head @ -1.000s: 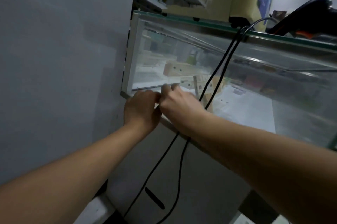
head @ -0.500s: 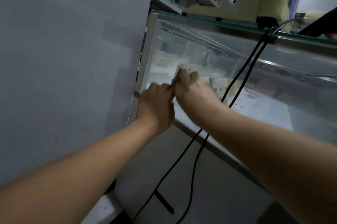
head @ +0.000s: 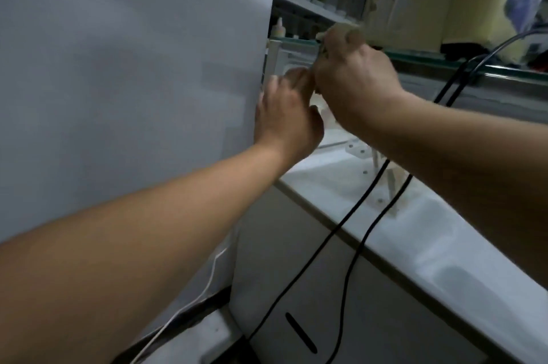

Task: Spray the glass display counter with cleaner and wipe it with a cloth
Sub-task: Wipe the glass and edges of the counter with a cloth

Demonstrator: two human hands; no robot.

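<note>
The glass display counter (head: 492,105) runs from the centre to the right, its white corner frame (head: 277,61) against the wall. My right hand (head: 355,81) is high on the front pane near the top edge, closed on a small greyish cloth (head: 321,46) that only peeks out between the fingers. My left hand (head: 287,114) sits just below and left of it, fingers curled, its fingertips touching the right hand. Whether the left hand also grips the cloth is hidden. No spray bottle is in view.
A plain white wall panel (head: 133,67) fills the left side, close to my left arm. Two black cables (head: 355,215) hang down over the counter front. Behind the counter, shelves (head: 320,4) carry small bottles. Below is a white cabinet door with a black slot handle (head: 299,337).
Both hands have travelled together up the front pane, from its bottom edge to near the top. The view has swung so the counter sits further right.
</note>
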